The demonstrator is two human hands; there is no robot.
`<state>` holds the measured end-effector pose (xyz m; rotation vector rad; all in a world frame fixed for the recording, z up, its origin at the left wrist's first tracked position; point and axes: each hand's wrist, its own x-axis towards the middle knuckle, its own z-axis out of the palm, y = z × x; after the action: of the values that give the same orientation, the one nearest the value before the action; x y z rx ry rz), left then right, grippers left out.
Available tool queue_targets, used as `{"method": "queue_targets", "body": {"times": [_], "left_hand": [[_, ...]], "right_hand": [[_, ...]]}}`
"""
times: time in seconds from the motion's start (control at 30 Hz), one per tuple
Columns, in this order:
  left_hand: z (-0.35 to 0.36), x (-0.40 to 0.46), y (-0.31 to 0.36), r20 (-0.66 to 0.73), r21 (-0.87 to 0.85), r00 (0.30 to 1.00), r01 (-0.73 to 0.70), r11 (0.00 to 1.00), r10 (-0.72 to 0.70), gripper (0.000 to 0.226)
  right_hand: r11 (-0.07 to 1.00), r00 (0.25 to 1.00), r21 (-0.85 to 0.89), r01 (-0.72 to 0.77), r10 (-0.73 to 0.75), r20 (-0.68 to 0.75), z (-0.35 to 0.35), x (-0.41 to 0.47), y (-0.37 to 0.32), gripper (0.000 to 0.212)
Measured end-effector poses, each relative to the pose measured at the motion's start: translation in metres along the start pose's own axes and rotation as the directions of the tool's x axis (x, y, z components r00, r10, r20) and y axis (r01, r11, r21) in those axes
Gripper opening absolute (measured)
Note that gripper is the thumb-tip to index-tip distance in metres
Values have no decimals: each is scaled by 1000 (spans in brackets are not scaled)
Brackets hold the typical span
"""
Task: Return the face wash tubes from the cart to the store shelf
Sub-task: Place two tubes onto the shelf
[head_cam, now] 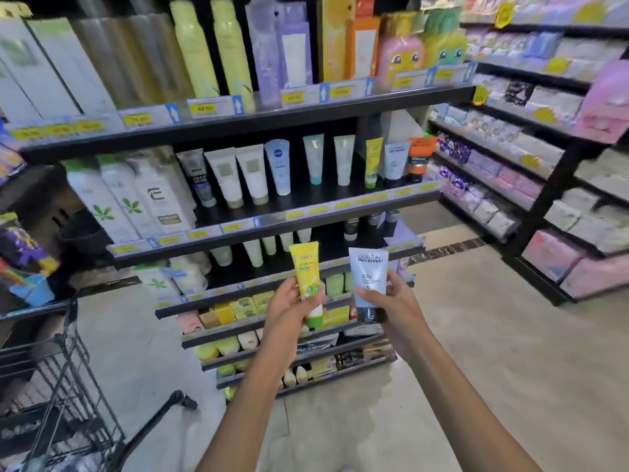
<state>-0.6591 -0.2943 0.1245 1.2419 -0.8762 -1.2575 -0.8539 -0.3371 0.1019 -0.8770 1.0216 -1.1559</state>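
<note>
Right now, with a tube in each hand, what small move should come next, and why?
Probably lift the right hand to set the blue-grey tube beside its matching tube on the second shelf; the left hand holds the yellow tube, also matched there.

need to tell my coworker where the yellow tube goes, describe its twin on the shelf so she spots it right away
On the dark shelf unit, look at the row of upright tubes on the second shelf from the top. Near its right end stands the yellow tube, between a pale green tube and a grey-blue tube; it is the only yellow one there.
</note>
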Motion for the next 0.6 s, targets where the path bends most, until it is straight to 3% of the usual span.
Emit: {"method": "queue_targets", "body": {"times": [0.33, 0.6], "left_hand": [[91, 112, 14, 30, 10, 996, -82, 997, 81, 40], [155, 202, 46, -1, 93, 981, -192, 977, 193, 37]], "right_hand": [[999, 998, -38, 35, -36, -41, -70, 82, -55, 50], [997, 998, -46, 58, -59, -24, -111, 152, -93, 59]]}}
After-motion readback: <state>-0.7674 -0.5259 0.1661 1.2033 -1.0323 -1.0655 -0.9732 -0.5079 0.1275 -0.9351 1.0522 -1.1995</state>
